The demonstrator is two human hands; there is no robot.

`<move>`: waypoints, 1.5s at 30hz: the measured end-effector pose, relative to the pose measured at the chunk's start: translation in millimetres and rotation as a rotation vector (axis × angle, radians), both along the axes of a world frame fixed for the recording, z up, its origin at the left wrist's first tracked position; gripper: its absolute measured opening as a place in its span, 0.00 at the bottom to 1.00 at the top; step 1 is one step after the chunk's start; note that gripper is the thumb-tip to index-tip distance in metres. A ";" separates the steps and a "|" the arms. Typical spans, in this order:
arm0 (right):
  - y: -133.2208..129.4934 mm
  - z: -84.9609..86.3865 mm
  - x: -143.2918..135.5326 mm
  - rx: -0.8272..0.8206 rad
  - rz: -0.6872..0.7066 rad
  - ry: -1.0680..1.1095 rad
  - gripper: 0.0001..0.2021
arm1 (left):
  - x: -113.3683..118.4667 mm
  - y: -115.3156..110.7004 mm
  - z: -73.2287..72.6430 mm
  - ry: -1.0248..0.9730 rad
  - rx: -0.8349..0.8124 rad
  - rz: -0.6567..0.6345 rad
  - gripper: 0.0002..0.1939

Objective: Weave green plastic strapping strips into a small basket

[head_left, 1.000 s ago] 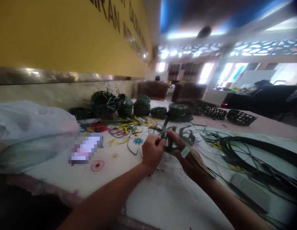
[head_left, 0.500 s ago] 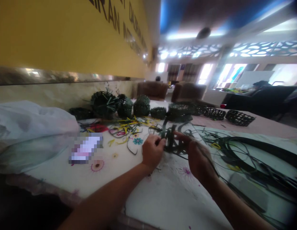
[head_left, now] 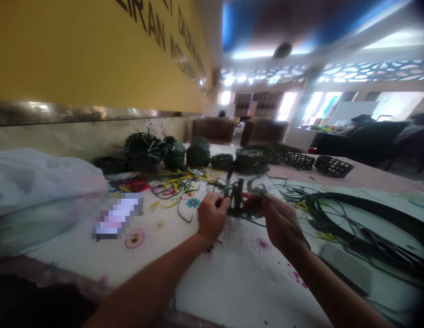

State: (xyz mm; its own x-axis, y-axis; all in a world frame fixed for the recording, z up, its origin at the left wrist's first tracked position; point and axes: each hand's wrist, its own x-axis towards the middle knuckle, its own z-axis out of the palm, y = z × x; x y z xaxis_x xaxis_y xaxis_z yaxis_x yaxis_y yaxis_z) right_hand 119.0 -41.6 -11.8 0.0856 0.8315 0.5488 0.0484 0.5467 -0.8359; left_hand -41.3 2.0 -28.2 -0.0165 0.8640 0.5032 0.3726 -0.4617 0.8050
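Note:
Dark green strips, partly woven into a small piece (head_left: 237, 193), stand up from the table between my two hands. My left hand (head_left: 212, 214) pinches the near left side of this piece, thumb against the fingers. On its right side, my right hand (head_left: 282, 221) has its fingers bent around a dark strip, which runs back along the palm toward the wrist. Several strip ends curl up and outward above the fingers. The fingertips of my right hand are partly hidden behind the strips.
Several dark green woven baskets (head_left: 198, 152) line the back of the table (head_left: 212, 282). Yellow and green scraps (head_left: 179, 180) lie before them. A pixelated object (head_left: 119, 215) and white plastic bag (head_left: 44, 175) are at left; coiled strips (head_left: 362, 205) and a grey block (head_left: 346, 269) at right.
The view has shifted slightly, so the scene sits a little further left. The fingers of my right hand, stretched out before, are now more bent in at the woven piece.

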 end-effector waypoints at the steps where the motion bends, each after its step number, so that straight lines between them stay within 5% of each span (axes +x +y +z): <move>1: -0.1 0.0 0.5 0.001 -0.011 -0.008 0.12 | 0.2 -0.8 0.5 0.006 0.005 -0.003 0.10; 12: -6.0 8.8 0.0 0.062 -0.212 0.004 0.09 | -1.0 0.2 -1.7 0.016 0.023 -0.007 0.09; 21: -10.5 19.0 -0.1 0.037 -0.479 -0.236 0.12 | 1.0 -1.5 -1.8 0.001 0.003 -0.004 0.09; 28: -4.6 16.3 -1.6 -0.047 -0.292 -0.038 0.13 | 0.4 2.9 -5.5 -0.034 0.023 0.007 0.10; 40: -10.5 17.2 0.9 0.056 -0.553 -0.136 0.14 | 2.1 -2.6 -1.9 -0.022 0.041 -0.013 0.09; 45: -8.7 20.1 4.4 0.094 -0.512 -0.105 0.08 | 1.9 -3.6 -2.0 -0.006 0.050 -0.015 0.10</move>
State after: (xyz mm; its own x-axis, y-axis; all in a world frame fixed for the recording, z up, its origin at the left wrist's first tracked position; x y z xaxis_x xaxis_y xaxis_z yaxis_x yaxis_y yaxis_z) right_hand 123.4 -50.3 8.3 0.4083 0.6446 0.6464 0.4092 0.5037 -0.7608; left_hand -39.5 -1.6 -30.2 -0.0067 0.8378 0.5460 0.3603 -0.5073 0.7829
